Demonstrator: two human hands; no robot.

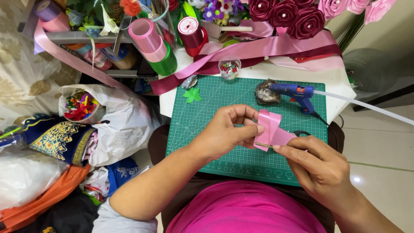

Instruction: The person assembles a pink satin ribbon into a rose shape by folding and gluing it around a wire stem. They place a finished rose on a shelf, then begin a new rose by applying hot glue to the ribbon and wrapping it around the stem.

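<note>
My left hand [227, 129] pinches a folded piece of pink satin ribbon [271, 127] above the green cutting mat [202, 112]. My right hand [317, 164] grips the lower right end of the same ribbon, together with a thin wooden stick [264, 145] that pokes out beneath the fold. Both hands hover over the near part of the mat.
A blue glue gun [297, 92] lies at the mat's far right beside a crumpled foil dish [265, 92]. A green paper leaf [192, 95], a small jar of beads [229, 67], ribbon spools [148, 36] and dark red ribbon roses [293, 17] lie beyond. Bags [116, 121] crowd the floor at left.
</note>
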